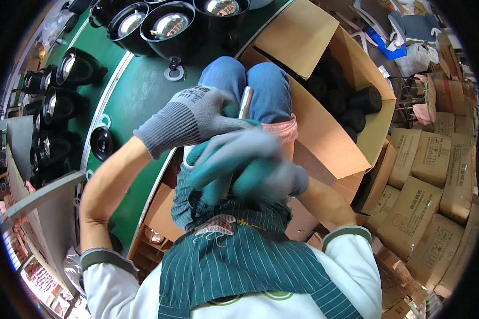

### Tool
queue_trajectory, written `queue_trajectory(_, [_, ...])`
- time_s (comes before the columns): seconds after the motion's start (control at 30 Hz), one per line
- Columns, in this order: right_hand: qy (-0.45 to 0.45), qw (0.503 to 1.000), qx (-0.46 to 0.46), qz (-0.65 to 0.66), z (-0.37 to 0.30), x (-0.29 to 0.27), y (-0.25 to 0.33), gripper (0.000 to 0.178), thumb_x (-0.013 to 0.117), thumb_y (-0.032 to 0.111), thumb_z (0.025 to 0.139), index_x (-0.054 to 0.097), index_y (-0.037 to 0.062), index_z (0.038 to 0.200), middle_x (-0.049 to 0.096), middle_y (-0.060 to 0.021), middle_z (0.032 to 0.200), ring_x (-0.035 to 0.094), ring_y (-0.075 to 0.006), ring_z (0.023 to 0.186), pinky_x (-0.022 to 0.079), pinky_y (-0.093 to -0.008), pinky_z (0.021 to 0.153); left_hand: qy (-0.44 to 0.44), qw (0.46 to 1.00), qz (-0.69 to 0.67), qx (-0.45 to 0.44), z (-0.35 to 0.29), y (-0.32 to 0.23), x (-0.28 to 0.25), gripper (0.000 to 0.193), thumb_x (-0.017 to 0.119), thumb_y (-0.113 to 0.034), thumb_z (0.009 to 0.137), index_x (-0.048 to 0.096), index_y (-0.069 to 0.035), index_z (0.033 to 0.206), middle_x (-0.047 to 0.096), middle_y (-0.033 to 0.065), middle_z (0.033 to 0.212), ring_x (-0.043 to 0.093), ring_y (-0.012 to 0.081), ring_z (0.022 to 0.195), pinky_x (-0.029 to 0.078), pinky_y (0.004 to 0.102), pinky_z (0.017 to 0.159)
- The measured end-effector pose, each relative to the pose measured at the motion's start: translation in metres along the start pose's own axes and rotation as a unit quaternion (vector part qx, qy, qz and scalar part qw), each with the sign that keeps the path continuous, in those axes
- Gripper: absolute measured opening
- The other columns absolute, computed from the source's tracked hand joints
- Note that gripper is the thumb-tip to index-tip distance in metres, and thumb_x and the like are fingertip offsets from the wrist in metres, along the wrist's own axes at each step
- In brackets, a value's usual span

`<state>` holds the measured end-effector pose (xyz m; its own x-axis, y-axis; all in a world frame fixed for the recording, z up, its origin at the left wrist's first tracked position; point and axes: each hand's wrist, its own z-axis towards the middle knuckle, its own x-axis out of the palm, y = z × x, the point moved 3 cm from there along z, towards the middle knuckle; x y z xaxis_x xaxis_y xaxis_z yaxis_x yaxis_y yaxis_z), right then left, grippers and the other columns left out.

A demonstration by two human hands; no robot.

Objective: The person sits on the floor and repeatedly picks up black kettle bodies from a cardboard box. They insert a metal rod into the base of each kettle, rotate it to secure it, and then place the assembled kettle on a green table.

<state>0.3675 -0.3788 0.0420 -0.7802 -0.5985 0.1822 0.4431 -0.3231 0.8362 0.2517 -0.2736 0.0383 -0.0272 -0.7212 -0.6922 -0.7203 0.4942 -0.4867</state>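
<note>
My left hand [197, 114], in a grey and green work glove, is held above my lap with its fingers curled. A shiny silver metal tube [245, 102] stands up from its grasp, and the tube's lower part is hidden by the gloves. Just below, my right hand [250, 165] wears the same kind of glove and is smeared by motion. Whether it holds anything cannot be made out. My knees in blue cloth show behind the tube.
Black vessels with mirror-like liners [167, 26] stand on the green table [138, 101], several more at its left. A black round lid [102, 142] lies there too. An opened carton [324, 127] at right holds black cylinders [365, 100]. Sealed cartons [412, 218] are stacked beyond.
</note>
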Motion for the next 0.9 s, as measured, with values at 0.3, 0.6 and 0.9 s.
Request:
queue_trajectory(0.3, [-0.056, 0.837, 0.000, -0.544, -0.032, -0.062, -0.063, 0.035, 0.056, 0.027, 0.096, 0.066, 0.0078, 0.124, 0.062, -0.0224, 0.119, 0.057, -0.0420, 0.119, 0.042, -0.0524, 0.108, 0.107, 0.969, 0.218, 0.035, -0.030, -0.056, 0.006, 0.028, 0.062, -0.022, 0.095, 0.076, 0.002, 0.098, 0.074, 0.0208, 0.092, 0.074, 0.0341, 0.084, 0.058, 0.0437, 0.074])
queue_trajectory(0.6, [-0.057, 0.864, 0.047, -0.498, -0.040, -0.060, -0.070, 0.026, 0.056, 0.026, 0.095, 0.064, 0.0040, 0.107, 0.061, -0.0208, 0.107, 0.055, -0.0430, 0.106, 0.045, -0.0534, 0.097, 0.026, 0.992, 0.009, -0.123, -0.038, -0.059, 0.038, 0.082, 0.071, -0.048, 0.090, 0.045, 0.018, 0.131, 0.069, 0.0311, 0.107, 0.072, 0.0399, 0.101, 0.059, 0.0432, 0.086])
queue_trajectory(0.9, [-0.095, 0.730, 0.069, -0.673, -0.060, -0.031, -0.021, 0.023, 0.058, 0.025, 0.098, 0.063, 0.0033, 0.090, 0.060, -0.0155, 0.082, 0.060, -0.0360, 0.080, 0.048, -0.0474, 0.069, 0.036, 0.983, 0.051, 0.174, -0.030, -0.016, 0.044, 0.080, 0.083, -0.038, 0.084, 0.047, 0.004, 0.143, 0.067, 0.0269, 0.114, 0.069, 0.0396, 0.106, 0.057, 0.0454, 0.093])
